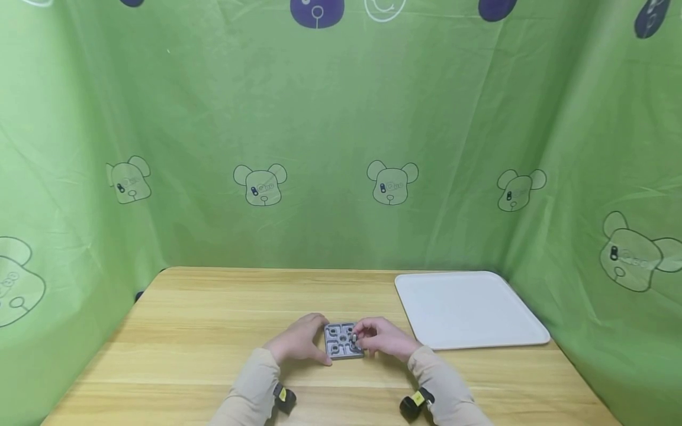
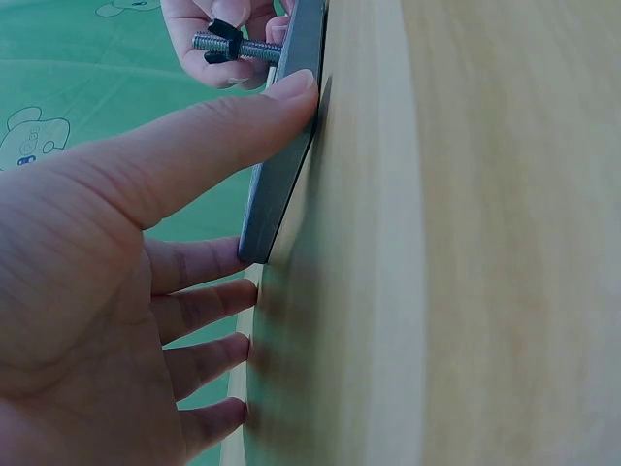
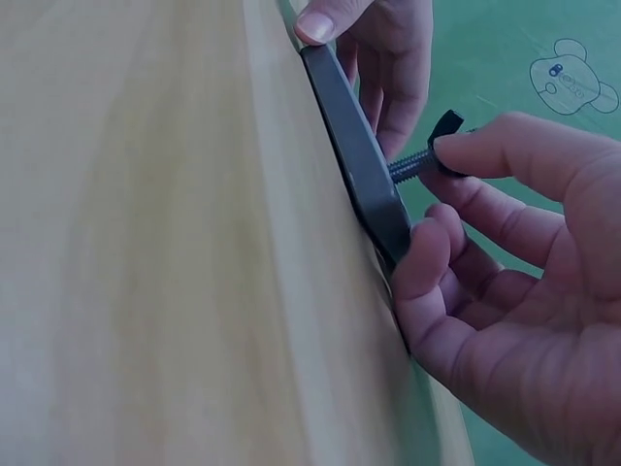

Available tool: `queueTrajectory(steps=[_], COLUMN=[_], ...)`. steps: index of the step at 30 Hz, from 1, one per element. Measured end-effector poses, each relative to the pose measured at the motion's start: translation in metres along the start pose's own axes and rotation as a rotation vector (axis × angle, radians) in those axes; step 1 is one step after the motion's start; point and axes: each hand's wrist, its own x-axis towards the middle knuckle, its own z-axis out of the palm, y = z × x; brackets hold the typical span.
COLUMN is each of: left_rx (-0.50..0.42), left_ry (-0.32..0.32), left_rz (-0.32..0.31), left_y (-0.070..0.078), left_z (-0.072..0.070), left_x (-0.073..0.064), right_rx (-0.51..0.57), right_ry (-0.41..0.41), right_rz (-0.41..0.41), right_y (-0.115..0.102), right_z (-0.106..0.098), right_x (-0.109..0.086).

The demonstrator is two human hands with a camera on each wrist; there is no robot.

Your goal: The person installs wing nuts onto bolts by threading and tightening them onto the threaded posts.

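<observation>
A square grey metal plate [image 1: 343, 355] with recesses and several round holes lies flat on the table. My left hand [image 1: 301, 339] holds it at the left side, with the thumb at the near edge and the index finger at the far corner. From the plate's right part a threaded bolt [image 3: 411, 167] stands up, carrying a black wing nut [image 2: 225, 42]. My right hand [image 1: 385, 337] pinches this wing nut between thumb and index finger. Its other fingers are curled beside the plate's edge in the right wrist view. The bolt's lower end is hidden in the plate.
A white rectangular tray [image 1: 469, 310] lies at the table's back right, beyond my right hand. The wooden table [image 1: 213, 319] has a green curtain [image 1: 319, 236] with bear prints behind it and on both sides.
</observation>
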Motion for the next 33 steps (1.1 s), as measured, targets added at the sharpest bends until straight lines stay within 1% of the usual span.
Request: queueTrajectory(steps=[8, 20, 24, 29, 33], left_rx=[-0.004, 0.0, 0.002, 0.003, 0.004], left_ry=[0.0, 0.001, 0.002, 0.004, 0.0], left_rz=[0.001, -0.002, -0.01, -0.014, -0.022], left_y=[0.002, 0.003, 0.003, 0.003, 0.002], left_z=[-0.001, -0.001, -0.001, -0.001, -0.001], left_x=[-0.001, -0.001, -0.001, -0.001, -0.001], right_rx=[-0.008, -0.097, -0.113, -0.105, -0.074], right_ry=[0.033, 0.114, 0.137, 0.146, 0.115], right_rz=[0.009, 0.02, 0.021, 0.03, 0.024], right_y=[-0.005, -0.002, -0.006, -0.006, -0.004], right_z=[0.004, 0.011, 0.015, 0.015, 0.01], right_x=[-0.001, 0.003, 0.002, 0.003, 0.002])
